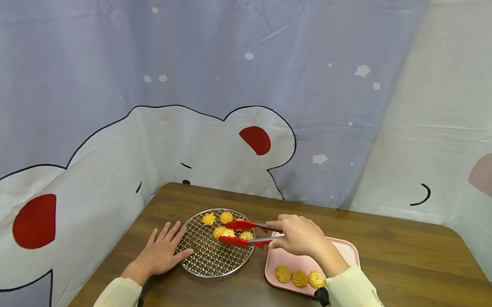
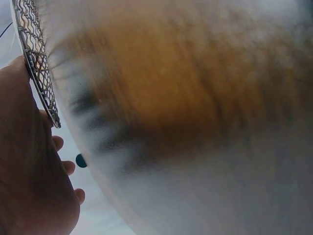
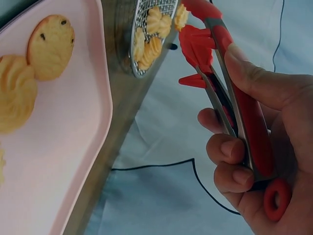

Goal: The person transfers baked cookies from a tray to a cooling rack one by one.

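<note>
My right hand [image 1: 302, 236] grips red-and-metal tongs [image 3: 250, 129] around their handles, thumb on one side and fingers curled on the other. In the head view, their red tips reach over the round wire rack [image 1: 203, 256], with several yellow cookies [image 1: 208, 219] at its far right part. A cookie [image 3: 181, 17] shows near the tips in the right wrist view; whether the tongs pinch it I cannot tell. My left hand [image 1: 161, 252] lies with fingers spread and straight against the rack's left rim. In the left wrist view, part of the rack [image 2: 39, 58] shows beside that hand.
A pink tray [image 1: 285, 262] sits right of the rack, partly beneath my right forearm. Three cookies of differing shapes [image 1: 299, 279] lie along its near side. Both stand on a brown wooden table [image 1: 406, 275], with a printed cloth [image 1: 325, 107] hanging behind it.
</note>
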`<state>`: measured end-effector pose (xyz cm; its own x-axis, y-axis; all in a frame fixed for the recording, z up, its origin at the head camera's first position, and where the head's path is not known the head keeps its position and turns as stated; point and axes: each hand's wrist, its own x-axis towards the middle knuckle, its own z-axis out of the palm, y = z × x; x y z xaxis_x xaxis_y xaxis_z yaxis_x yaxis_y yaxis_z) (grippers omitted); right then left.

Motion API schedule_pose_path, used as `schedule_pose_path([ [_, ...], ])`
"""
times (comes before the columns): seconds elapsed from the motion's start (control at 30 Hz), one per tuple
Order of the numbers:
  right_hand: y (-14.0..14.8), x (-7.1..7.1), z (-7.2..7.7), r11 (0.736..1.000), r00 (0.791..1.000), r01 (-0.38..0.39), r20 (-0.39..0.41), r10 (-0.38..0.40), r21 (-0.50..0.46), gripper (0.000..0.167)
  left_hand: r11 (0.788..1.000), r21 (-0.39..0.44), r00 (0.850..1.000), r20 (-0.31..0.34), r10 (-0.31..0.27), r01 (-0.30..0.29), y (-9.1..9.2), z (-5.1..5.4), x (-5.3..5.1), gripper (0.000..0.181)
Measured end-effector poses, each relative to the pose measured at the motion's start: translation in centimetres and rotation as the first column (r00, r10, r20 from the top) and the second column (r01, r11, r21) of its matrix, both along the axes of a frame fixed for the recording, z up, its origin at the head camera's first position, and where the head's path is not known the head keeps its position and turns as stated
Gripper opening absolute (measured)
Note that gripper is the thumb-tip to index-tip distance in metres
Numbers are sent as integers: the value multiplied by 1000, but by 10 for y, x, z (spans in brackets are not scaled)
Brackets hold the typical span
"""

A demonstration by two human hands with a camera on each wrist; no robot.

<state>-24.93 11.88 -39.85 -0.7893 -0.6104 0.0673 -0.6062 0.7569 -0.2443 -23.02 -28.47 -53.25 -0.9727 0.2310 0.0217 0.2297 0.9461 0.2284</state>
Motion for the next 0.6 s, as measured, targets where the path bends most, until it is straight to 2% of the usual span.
schedule_pose_path([
  [0.23,-19,-6,-4,1000,1000,14,6,-14,-21,50,1000,1,1000,16,4,-4,1,2,0,83],
  [0.6,-48,-16,-16,999,1000,-20,-15,20,-30,49,1000,20,1000,13,-1,1,3,7,3,82],
])
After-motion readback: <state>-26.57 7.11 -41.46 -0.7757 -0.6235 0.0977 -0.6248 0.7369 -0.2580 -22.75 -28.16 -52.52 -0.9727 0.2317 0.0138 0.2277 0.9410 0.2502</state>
